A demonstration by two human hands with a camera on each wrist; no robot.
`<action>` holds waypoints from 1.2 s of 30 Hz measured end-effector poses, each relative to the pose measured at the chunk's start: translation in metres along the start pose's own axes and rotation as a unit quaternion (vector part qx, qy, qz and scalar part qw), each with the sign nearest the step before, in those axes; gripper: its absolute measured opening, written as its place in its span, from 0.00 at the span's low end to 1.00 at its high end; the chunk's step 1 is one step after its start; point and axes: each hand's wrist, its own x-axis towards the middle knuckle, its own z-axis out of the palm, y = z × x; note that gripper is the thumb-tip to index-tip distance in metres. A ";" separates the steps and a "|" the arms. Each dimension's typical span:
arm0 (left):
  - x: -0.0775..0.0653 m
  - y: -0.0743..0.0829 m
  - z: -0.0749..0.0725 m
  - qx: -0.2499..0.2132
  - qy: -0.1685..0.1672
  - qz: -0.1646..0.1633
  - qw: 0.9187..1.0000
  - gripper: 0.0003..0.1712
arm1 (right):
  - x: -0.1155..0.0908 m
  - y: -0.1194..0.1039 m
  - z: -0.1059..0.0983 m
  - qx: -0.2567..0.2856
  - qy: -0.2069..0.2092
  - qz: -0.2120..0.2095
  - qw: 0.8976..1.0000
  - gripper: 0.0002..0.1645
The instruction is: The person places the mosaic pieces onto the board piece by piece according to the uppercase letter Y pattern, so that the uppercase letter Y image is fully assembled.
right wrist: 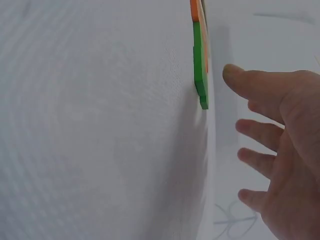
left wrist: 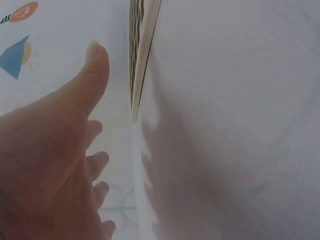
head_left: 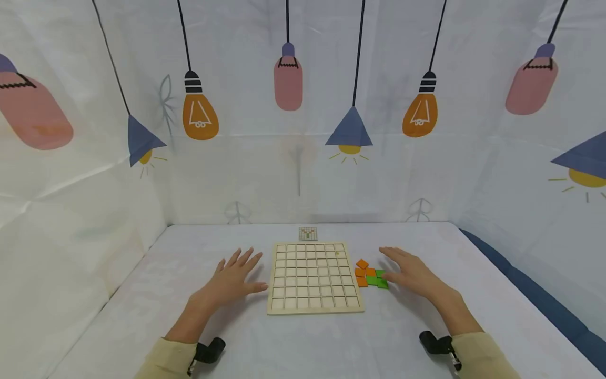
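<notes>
No lettering, brand or number can be read. Beyond the fingertips, between left hand (head_left: 232, 281) and right hand (head_left: 412, 273), a small rectangular card (head_left: 307, 234) bears a grid with orange and green marks; farther beyond, the wrinkled white backdrop (head_left: 255, 173) shows wordless printed lamps (head_left: 350, 129).

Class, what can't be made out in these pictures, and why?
Head view: exact design on the pattern card, too small.
Left wrist view: rest of the wooden grid board, cut off by the top edge.
Right wrist view: rest of the topmost orange tile, cut off by top edge.
</notes>
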 end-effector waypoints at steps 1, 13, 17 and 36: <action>0.000 0.001 0.001 0.001 -0.002 0.001 1.000 0.50 | 0.000 0.000 0.000 0.003 -0.004 0.003 1.000 0.38; 0.000 0.007 0.011 -0.030 -0.049 0.003 0.998 0.51 | 0.002 -0.006 0.000 0.006 -0.002 -0.021 1.000 0.31; -0.001 0.010 0.011 -0.044 -0.067 -0.003 0.997 0.52 | 0.003 -0.008 0.001 0.008 -0.010 -0.020 1.000 0.29; 0.004 0.013 0.015 -0.036 -0.076 0.022 0.996 0.54 | 0.011 -0.011 0.008 0.012 -0.028 -0.006 1.000 0.20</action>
